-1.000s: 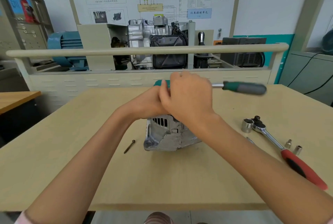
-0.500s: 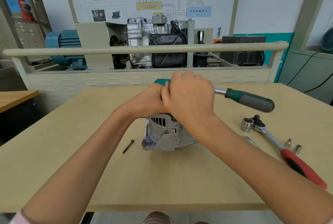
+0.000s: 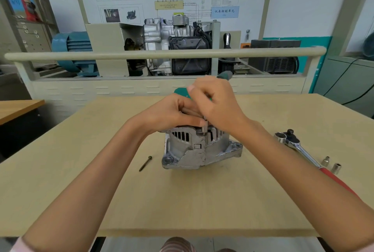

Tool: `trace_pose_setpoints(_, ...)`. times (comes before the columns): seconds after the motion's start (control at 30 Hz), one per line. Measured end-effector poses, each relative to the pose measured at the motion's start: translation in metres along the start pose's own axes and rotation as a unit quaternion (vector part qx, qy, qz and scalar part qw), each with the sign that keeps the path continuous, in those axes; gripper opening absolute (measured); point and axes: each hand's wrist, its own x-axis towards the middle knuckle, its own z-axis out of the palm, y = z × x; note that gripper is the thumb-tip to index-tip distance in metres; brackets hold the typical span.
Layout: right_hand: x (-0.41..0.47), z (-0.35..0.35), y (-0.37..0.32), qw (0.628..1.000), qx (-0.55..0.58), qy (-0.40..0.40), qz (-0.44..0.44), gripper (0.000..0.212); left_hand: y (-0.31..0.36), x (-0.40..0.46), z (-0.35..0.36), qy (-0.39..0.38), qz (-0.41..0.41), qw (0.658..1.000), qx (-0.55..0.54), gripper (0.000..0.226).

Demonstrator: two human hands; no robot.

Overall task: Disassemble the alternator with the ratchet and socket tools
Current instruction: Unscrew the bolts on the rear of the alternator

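On the pale wooden table [image 3: 202, 201] stood the ribbed cast-metal alternator [image 3: 199, 150], the left hand [image 3: 172, 114] curled over its top while the right hand [image 3: 218, 104] gripped the green-handled ratchet [image 3: 223, 75].

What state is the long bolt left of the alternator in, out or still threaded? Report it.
Out: the long bolt lies flat on the table, apart from the alternator.

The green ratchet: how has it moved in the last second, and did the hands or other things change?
The green ratchet swung: its handle pointed right across the table, now it points away, behind the right hand. Both hands kept their hold on it, the left hand at its head above the alternator. The alternator, bolt, red ratchet and loose sockets stayed in place.
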Motion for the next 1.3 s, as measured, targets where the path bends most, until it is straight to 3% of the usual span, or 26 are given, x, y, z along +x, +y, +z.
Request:
trace_pose_setpoints(0.07,-0.005,0.004,-0.003,0.979,-0.204,-0.002,-0.021,0.033,-0.002,0.002,0.000,0.046,0.001,0.998,0.030,0.020)
trace_pose_setpoints(0.13,-0.006,0.010,-0.009,0.908,-0.417,0.008,0.026,0.031,-0.004,0.004,0.001,0.062,0.002,0.997,0.053,0.033)
trace_pose_setpoints(0.2,-0.006,0.015,-0.014,0.871,-0.485,0.014,0.079,0.031,-0.001,0.002,0.003,0.058,-0.004,0.997,0.049,0.047)
trace_pose_setpoints(0.3,-0.002,0.009,-0.014,0.912,-0.407,-0.005,0.046,0.036,0.002,0.002,0.003,0.024,0.002,0.998,0.061,0.026)
trace_pose_setpoints(0.37,0.002,0.003,-0.008,0.975,-0.220,-0.021,0.031,0.043,0.004,0.003,0.003,-0.004,0.001,0.998,0.064,0.009)
trace_pose_setpoints(0.4,0.004,0.000,-0.004,0.994,-0.105,-0.024,0.037,0.044,0.004,0.004,0.003,-0.013,-0.003,0.998,0.063,0.018)
trace_pose_setpoints(0.47,0.005,-0.004,0.000,0.996,0.059,-0.016,0.064,0.043,0.002,0.004,0.005,-0.015,-0.012,0.999,0.051,0.033)
trace_pose_setpoints(0.53,0.004,-0.006,-0.001,0.997,0.057,-0.009,0.048,0.041,0.002,0.003,0.007,-0.001,-0.011,0.999,0.045,0.030)
trace_pose_setpoints(0.6,-0.001,-0.003,-0.002,0.992,-0.117,-0.033,-0.012,0.037,0.002,0.002,0.007,0.021,-0.018,0.998,0.059,0.007)
trace_pose_setpoints(0.67,-0.004,0.004,-0.008,0.917,-0.398,-0.033,-0.014,0.031,0.002,0.006,0.009,0.059,-0.011,0.991,0.121,0.030)
trace_pose_setpoints(0.73,-0.005,0.009,-0.015,0.856,-0.513,-0.001,0.056,0.028,0.004,0.009,0.011,0.065,-0.016,0.986,0.150,0.036)
trace_pose_setpoints(0.77,-0.004,0.010,-0.018,0.854,-0.515,0.001,0.073,0.027,0.003,0.008,0.011,0.055,-0.015,0.989,0.137,0.035)
trace_pose_setpoints(0.87,-0.002,0.006,-0.012,0.909,-0.417,-0.004,0.025,0.033,0.009,0.001,0.010,0.023,0.002,0.996,0.083,0.022)
trace_pose_setpoints(0.97,0.001,-0.004,-0.006,0.982,-0.186,-0.040,0.020,0.042,0.008,0.001,0.007,0.005,-0.001,0.999,0.051,0.012)
trace_pose_setpoints(1.07,0.002,-0.008,0.000,0.998,0.031,-0.025,0.040,0.044,0.006,0.001,0.007,-0.020,-0.017,0.999,0.023,0.016)
trace_pose_setpoints(1.13,0.000,-0.009,0.000,0.999,0.043,-0.014,0.026,0.043,0.005,0.000,0.007,-0.002,-0.015,1.000,0.005,0.017)
trace_pose_setpoints(1.17,-0.001,-0.008,-0.001,1.000,0.001,-0.018,0.003,0.040,0.004,0.000,0.007,0.012,-0.010,1.000,0.010,0.016)
trace_pose_setpoints(1.23,-0.004,-0.001,-0.004,0.975,-0.218,-0.035,-0.014,0.033,0.002,0.003,0.008,0.058,-0.001,0.996,0.061,0.026)
trace_pose_setpoints(1.3,-0.005,0.011,-0.008,0.892,-0.450,-0.007,0.041,0.033,0.002,0.005,0.010,0.088,0.012,0.989,0.117,0.038)
